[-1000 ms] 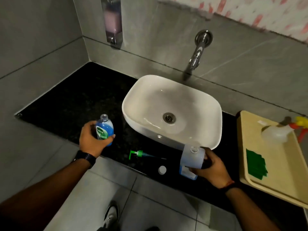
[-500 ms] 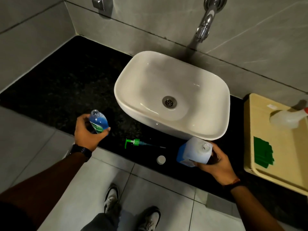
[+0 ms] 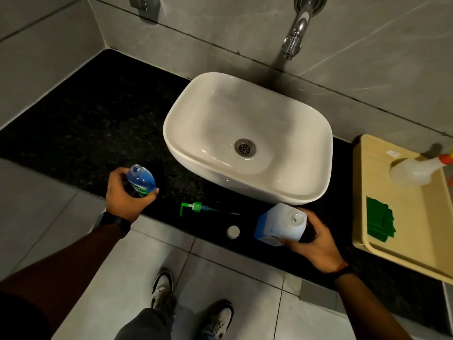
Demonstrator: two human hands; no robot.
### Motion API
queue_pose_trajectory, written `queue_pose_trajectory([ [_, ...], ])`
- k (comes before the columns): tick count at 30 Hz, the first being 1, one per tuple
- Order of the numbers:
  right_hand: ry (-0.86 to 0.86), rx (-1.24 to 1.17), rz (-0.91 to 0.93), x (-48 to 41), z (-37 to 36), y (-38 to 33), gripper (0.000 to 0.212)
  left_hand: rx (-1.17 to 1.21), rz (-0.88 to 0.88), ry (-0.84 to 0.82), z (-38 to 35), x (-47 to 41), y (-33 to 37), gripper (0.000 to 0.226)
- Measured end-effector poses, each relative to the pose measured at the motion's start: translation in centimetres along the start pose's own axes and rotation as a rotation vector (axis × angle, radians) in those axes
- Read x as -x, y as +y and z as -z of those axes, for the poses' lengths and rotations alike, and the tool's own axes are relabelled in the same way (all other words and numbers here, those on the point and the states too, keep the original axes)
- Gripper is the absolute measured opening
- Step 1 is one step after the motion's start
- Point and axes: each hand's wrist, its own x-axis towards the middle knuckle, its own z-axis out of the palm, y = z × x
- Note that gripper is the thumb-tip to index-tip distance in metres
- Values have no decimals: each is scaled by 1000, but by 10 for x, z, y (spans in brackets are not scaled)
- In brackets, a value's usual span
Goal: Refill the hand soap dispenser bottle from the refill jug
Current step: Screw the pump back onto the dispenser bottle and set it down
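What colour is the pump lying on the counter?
Green, with a clear tube; the pump shows in the head view.

Both arms reach forward from the bottom edge, bare from the elbow down. The left hand (image 3: 125,192) is closed around the soap bottle (image 3: 142,179), thumb on the near side, a dark watch on its wrist. The right hand (image 3: 316,244) grips the side of the refill jug (image 3: 279,227), fingers spread, a thin band at the wrist.
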Motion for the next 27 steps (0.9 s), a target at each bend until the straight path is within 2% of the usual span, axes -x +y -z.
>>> queue_pose_trajectory([
  [3, 248, 148, 93, 5, -2, -13, 48, 0, 12, 6, -1, 0, -1, 80],
  [6, 546, 340, 294, 4, -12, -34, 48, 4, 8, 18, -3, 0, -4, 81],
  [9, 657, 457, 507, -1, -34, -58, 45, 2, 1, 30, -5, 0, -7, 81],
  [12, 567, 520, 634, -13, -74, -73, 35, 8, -26, 47, -7, 0, -7, 80],
  [15, 320, 531, 639, -31, -118, -74, 23, 10, -50, 62, -8, 2, -6, 79],
  [19, -184, 731, 328, -62, -158, -56, 37, 26, -50, 76, -9, 3, -4, 79],
  [21, -335, 812, 206, -75, -172, -45, 45, 37, -45, 82, -9, 4, -4, 79],
  [24, -419, 878, 149, -87, -189, -34, 41, 57, -37, 85, -11, 4, -2, 78],
  [27, -366, 872, 212, -94, -199, -31, 25, 75, -29, 75, -9, 4, 1, 77],
])
